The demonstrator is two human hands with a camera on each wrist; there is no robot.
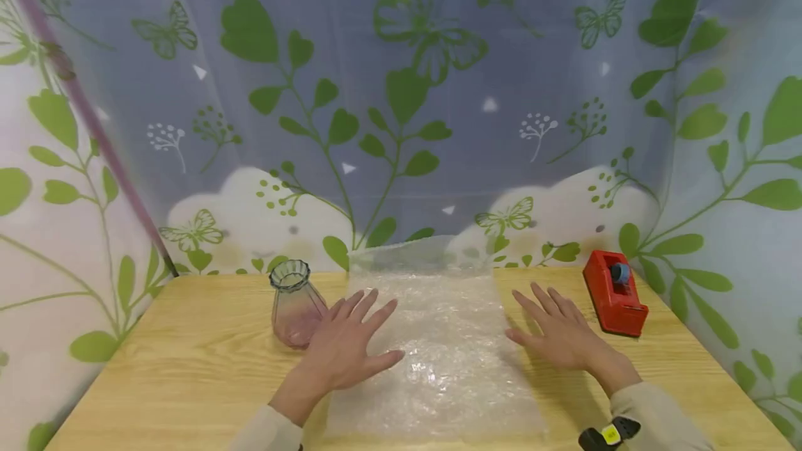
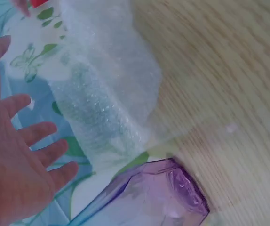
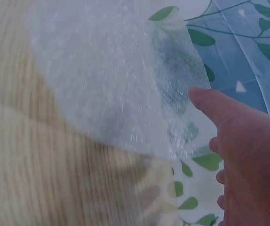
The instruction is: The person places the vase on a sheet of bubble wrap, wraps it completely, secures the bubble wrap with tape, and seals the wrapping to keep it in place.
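Observation:
A sheet of clear bubble wrap (image 1: 438,339) lies on the wooden table, its far end tilting up against the curtain. My left hand (image 1: 344,346) is over its left edge with fingers spread, holding nothing. Just beyond that hand stands a faceted glass vase (image 1: 297,312), clear at the fluted rim and pinkish purple below; the hand covers part of its lower right side. In the left wrist view the vase (image 2: 158,193) sits below the spread fingers (image 2: 43,134). My right hand (image 1: 557,333), fingers also spread, hovers by the wrap's right edge and holds nothing.
A red tape dispenser (image 1: 617,294) with a small blue roll stands at the table's back right. Behind the wooden table (image 1: 188,353) hangs a curtain (image 1: 413,138) printed with leaves and butterflies, reaching round both sides. A dark band with a yellow tag (image 1: 610,433) circles the right wrist.

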